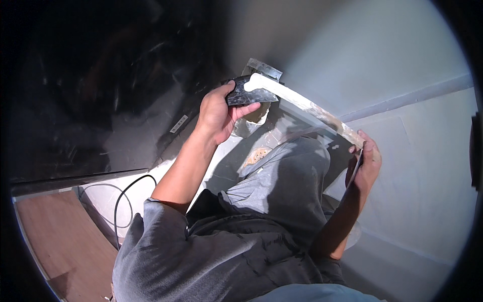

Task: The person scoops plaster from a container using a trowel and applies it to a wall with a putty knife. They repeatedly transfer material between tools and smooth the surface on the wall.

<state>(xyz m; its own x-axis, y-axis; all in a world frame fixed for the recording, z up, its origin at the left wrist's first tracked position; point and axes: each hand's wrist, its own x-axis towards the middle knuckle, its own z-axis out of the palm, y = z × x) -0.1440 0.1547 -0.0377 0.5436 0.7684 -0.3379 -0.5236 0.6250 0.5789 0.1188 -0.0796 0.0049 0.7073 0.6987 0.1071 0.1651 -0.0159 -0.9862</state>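
My left hand is raised in front of me, thumb and fingers closed on a flat black scraper plate. A thick blob of white paste sits where that plate meets a long, narrow strip-like blade. White paste coats much of this blade, with greyish-brown patches toward its right end. My right hand grips that right end, fingers bent round it; a thin edge shows along the palm. Beyond the left hand are a grey metal-looking bar and a paste-smeared container, partly hidden by the plate and fingers.
A large glossy dark panel with a small label fills the left. Pale walls rise on the right. A black cable loops beside a brown board at lower left. My bent leg and an orange-tan shoe are below the hands.
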